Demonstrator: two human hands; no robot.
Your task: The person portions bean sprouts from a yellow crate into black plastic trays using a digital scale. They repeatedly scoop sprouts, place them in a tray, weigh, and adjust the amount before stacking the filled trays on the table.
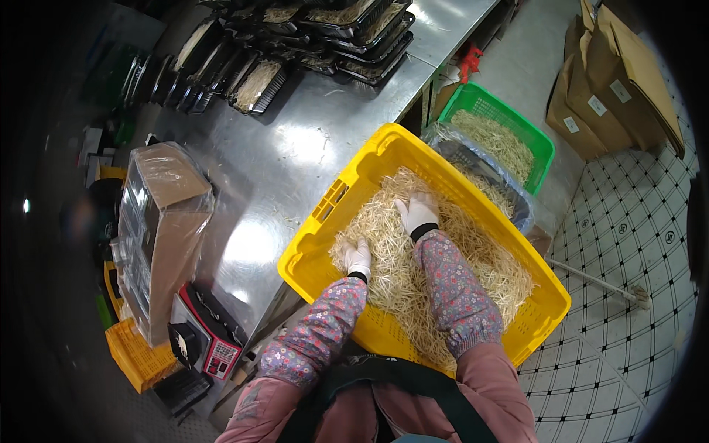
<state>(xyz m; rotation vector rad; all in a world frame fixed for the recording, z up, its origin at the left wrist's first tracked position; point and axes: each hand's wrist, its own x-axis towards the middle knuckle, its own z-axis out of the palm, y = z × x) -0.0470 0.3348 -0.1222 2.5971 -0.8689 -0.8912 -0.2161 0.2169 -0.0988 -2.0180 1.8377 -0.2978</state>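
Observation:
A large yellow plastic crate sits tilted before me, with a big heap of pale, thin bean sprouts inside. My right hand, in a white glove, is dug into the far part of the heap. Its thumb shows on the left, while strands partly cover the fingers, which are closed around some sprouts. At the heap's left edge lies my left hand, also gloved, its thumb apart from the fingers and its fingertips partly hidden among the strands. Floral sleeve covers reach up both forearms.
A metal table carries stacked black trays of sprouts. Right of the crate stand a green basket and a plastic-lined container. A scale and an open carton sit left; folded cardboard stands far right.

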